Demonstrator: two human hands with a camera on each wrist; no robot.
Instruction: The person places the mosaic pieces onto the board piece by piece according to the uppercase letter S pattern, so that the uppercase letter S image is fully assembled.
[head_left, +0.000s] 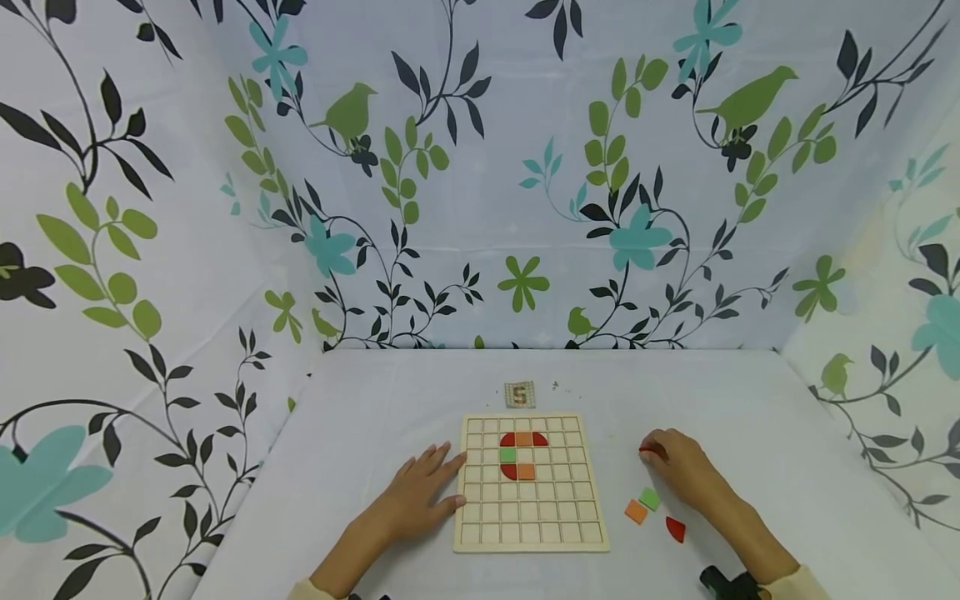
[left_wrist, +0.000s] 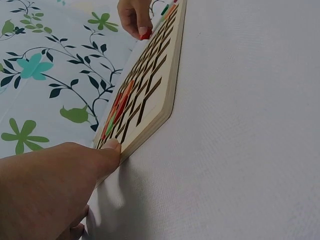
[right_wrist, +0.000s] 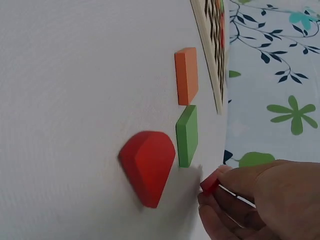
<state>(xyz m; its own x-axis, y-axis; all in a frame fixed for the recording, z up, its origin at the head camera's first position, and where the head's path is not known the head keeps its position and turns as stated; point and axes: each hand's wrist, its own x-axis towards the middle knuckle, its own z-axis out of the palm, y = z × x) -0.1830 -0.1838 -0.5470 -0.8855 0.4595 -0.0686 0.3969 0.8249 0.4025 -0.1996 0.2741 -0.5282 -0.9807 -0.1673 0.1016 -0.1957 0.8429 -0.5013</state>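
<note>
A wooden grid board (head_left: 531,533) lies on the white table, with red quarter-circle tiles, orange square tiles and a green square tile (head_left: 507,455) set in its upper middle cells. My left hand (head_left: 420,493) rests at the board's left edge, fingers spread, its thumb on the rim in the left wrist view. To the right of the board, my right hand (head_left: 678,467) pinches a red tile (right_wrist: 210,183) between thumb and fingers, close over the table. Nearer me lie a loose orange square tile (head_left: 636,511), a green square tile (head_left: 649,499) and a red quarter-circle tile (head_left: 676,528).
Behind the board sits a small woven-looking patch (head_left: 520,394) marked with what looks like a 5 or S. A cloth (head_left: 480,250) printed with leaves and birds hangs at the back and sides. Near my right forearm is a black object (head_left: 726,583).
</note>
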